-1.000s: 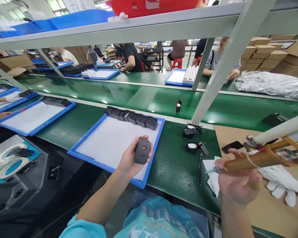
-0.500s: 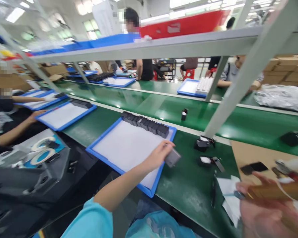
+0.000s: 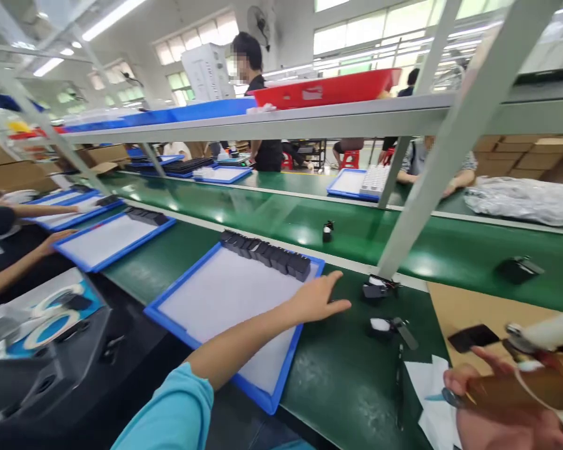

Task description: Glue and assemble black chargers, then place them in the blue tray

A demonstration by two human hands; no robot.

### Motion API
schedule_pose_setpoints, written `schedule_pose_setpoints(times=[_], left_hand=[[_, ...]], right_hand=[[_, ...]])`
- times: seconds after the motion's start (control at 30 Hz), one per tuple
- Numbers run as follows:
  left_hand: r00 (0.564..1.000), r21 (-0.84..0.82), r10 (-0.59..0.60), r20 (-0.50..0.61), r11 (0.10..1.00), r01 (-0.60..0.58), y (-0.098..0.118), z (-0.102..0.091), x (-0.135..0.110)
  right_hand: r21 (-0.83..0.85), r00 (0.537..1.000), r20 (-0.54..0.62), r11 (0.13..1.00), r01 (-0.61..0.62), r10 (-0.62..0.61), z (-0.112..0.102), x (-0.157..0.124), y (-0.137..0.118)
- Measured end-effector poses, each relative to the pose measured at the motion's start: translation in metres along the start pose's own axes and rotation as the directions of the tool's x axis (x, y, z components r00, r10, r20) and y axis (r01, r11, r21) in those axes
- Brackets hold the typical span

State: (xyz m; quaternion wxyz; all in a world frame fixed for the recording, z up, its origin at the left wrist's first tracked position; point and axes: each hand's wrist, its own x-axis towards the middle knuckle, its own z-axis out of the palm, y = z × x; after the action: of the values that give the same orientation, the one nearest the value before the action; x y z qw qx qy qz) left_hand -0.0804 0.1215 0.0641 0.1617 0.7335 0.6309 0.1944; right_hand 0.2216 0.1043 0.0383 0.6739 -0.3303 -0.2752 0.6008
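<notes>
Blue-rimmed tray (image 3: 178, 284), white inside; black blocks (image 3: 267, 255); green belt (image 3: 356, 381).

room: factory hall | light: ceiling tube lamps (image 3: 107, 14), wide windows (image 3: 394, 22) | furniture: long green conveyor belt (image 3: 263, 212), grey metal shelf frame (image 3: 309, 122) | right back: stacked cardboard boxes (image 3: 520, 153)

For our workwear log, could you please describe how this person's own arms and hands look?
The left arm has a light-blue sleeve at the top; the forearm and left hand are bare: no glove, watch or ring shows. The right hand, blurred and partly behind a gold tool, is also ungloved; its sleeve is out of view.
</notes>
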Motion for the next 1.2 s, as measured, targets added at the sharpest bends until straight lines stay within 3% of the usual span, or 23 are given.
schedule_pose_setpoints(times=[0.07,0.17,0.3,0.47,0.57,0.67,0.73,0.83,0.9,0.93,1.0,1.07,1.2], left_hand=[[0.987,0.012,-0.119,-0.106,0.993,0.121,-0.012,-0.024,0.033],[0.952,0.045,-0.274,-0.14,0.958,0.282,-0.033,-0.05,0.096],[0.876,0.077,-0.468,-0.113,0.875,0.477,-0.05,-0.057,0.162],[0.815,0.08,-0.564,-0.129,0.814,0.576,-0.05,-0.056,0.183],[0.827,0.073,-0.546,-0.133,0.827,0.558,-0.044,-0.066,0.18],[0.889,0.045,-0.442,-0.119,0.892,0.449,-0.03,-0.079,0.161],[0.934,0.007,-0.345,-0.096,0.938,0.347,-0.015,-0.084,0.131],[0.98,-0.107,-0.197,-0.038,0.976,0.192,0.011,-0.077,0.058],[0.998,-0.313,-0.052,-0.039,0.949,0.037,0.027,-0.063,0.002],[1.0,-0.368,-0.018,-0.006,0.93,0.014,0.034,-0.054,-0.025],[0.997,-0.413,-0.014,0.076,0.909,0.044,0.044,-0.033,-0.068],[0.989,-0.424,-0.054,0.135,0.899,0.107,0.048,-0.009,-0.097],[0.981,-0.437,-0.171,0.091,0.878,0.194,0.047,0.029,-0.12]], right_hand=[[-0.091,0.996,-0.021,0.993,0.081,-0.083,0.013,-0.008,-0.004],[-0.155,0.986,-0.027,0.976,0.156,-0.162,0.032,-0.015,-0.007],[-0.168,0.981,-0.038,0.969,0.184,-0.192,0.038,-0.02,-0.003],[-0.158,0.972,-0.014,0.96,0.231,-0.236,0.036,-0.026,0.005],[-0.186,0.968,0.011,0.951,0.247,-0.249,0.037,-0.03,0.004],[-0.178,0.964,0.071,0.948,0.264,-0.255,0.034,-0.031,0.001],[-0.143,0.957,0.123,0.949,0.28,-0.264,0.029,-0.031,0.0],[-0.102,0.947,0.161,0.949,0.298,-0.279,0.023,-0.029,-0.001],[-0.088,0.943,0.162,0.947,0.308,-0.291,0.023,-0.026,-0.002],[-0.085,0.94,0.166,0.946,0.314,-0.297,0.023,-0.024,-0.002],[-0.084,0.936,0.167,0.941,0.327,-0.31,0.025,-0.021,-0.003],[-0.092,0.934,0.163,0.938,0.334,-0.317,0.028,-0.017,-0.005],[-0.1,0.937,0.157,0.939,0.33,-0.313,0.03,-0.014,-0.009]])
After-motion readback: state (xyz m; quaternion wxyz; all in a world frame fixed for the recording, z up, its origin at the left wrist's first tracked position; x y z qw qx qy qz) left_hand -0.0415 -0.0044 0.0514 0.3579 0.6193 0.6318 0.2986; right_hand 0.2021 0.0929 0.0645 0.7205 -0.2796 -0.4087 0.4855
